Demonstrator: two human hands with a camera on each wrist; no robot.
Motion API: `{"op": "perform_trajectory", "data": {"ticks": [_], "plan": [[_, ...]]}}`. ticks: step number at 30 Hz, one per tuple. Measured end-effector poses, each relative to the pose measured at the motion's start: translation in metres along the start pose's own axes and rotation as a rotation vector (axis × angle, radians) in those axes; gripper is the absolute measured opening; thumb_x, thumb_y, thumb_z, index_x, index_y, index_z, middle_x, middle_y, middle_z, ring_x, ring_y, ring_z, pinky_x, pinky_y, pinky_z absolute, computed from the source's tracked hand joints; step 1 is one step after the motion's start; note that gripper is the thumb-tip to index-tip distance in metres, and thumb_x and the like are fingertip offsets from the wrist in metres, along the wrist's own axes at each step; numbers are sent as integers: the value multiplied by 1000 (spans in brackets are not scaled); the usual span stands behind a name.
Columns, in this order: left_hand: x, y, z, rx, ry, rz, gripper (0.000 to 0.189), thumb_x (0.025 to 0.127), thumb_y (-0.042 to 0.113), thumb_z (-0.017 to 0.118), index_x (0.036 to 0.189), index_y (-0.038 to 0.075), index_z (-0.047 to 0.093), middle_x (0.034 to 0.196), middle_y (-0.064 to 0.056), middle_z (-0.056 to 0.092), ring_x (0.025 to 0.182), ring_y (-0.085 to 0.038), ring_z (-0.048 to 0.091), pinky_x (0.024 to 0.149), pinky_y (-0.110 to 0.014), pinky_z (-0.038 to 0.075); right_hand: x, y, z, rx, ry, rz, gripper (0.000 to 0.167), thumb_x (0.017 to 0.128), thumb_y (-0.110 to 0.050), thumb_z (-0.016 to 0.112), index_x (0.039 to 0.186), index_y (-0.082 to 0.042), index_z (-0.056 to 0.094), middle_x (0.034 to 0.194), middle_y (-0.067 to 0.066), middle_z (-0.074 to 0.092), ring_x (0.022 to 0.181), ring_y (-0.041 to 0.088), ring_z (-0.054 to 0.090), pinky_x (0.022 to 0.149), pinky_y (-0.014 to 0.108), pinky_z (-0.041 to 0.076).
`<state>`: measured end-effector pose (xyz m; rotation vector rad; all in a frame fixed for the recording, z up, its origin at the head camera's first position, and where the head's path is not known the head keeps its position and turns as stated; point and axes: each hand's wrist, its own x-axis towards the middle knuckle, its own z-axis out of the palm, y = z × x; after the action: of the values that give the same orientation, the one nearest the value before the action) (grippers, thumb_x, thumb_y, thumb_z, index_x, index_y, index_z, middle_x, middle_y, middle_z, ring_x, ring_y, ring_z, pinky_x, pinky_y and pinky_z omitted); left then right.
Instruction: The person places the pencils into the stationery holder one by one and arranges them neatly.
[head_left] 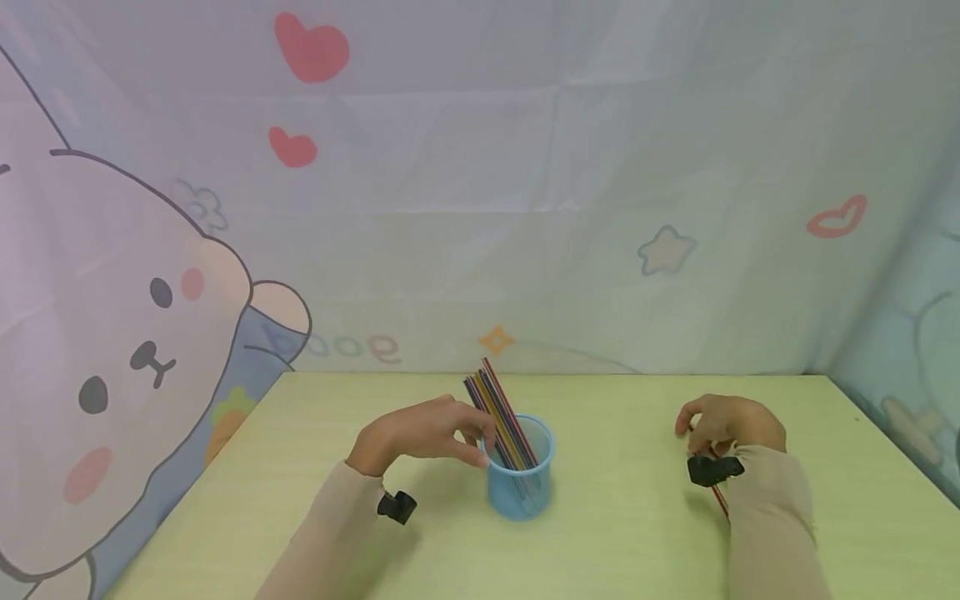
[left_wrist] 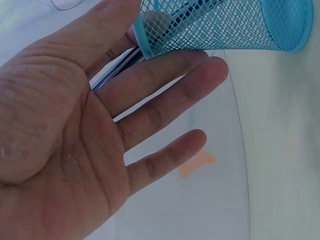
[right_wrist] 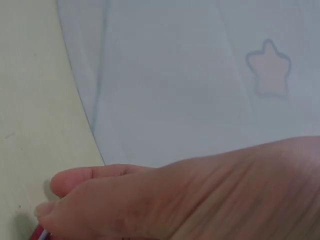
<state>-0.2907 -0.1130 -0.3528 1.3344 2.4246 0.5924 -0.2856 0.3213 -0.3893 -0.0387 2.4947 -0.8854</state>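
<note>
Many coloured sticks [head_left: 493, 408] leaned left in blue mesh cup [head_left: 517, 496], near middle of pale yellow table [head_left: 615, 517]; left hand [head_left: 423, 429] pinched cup's left rim with thumb and index finger, other fingers extended; right hand [head_left: 731, 423], well apart to right, fingers bent, held thin red sticks [head_left: 720, 500] slanting toward near right, partly hidden under wrist; printed cloth [head_left: 480, 167] hung along far side
</note>
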Motion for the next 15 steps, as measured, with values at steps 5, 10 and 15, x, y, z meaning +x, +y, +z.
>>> {"op": "perform_trajectory", "data": {"ticks": [5, 10, 15], "plan": [[1, -1, -1, 0, 2, 5, 9, 93, 30, 72, 97, 27, 66, 98, 19, 68, 96, -1, 66, 83, -26, 50, 8, -9, 11, 24, 34, 22, 23, 83, 5, 65, 103, -3, 59, 65, 1, 49, 53, 11, 38, 54, 26, 37], [0, -2, 0, -4, 0, 3, 9, 92, 30, 73, 96, 26, 65, 98, 18, 68, 95, -1, 66, 83, -25, 50, 15, -15, 20, -25, 58, 11, 18, 80, 10, 61, 92, -4, 58, 68, 4, 52, 52, 10, 39, 53, 26, 36], [0, -1, 0, -8, -1, 3, 9, 92, 30, 73, 96, 26, 65, 99, 16, 69, 96, -2, 66, 82, -26, 50, 25, -22, 23, -123, 68, -67, 16, 77, 8, 61, 83, -7, 59, 73, 5, 58, 60, 16, 47, 58, 29, 38]]}}
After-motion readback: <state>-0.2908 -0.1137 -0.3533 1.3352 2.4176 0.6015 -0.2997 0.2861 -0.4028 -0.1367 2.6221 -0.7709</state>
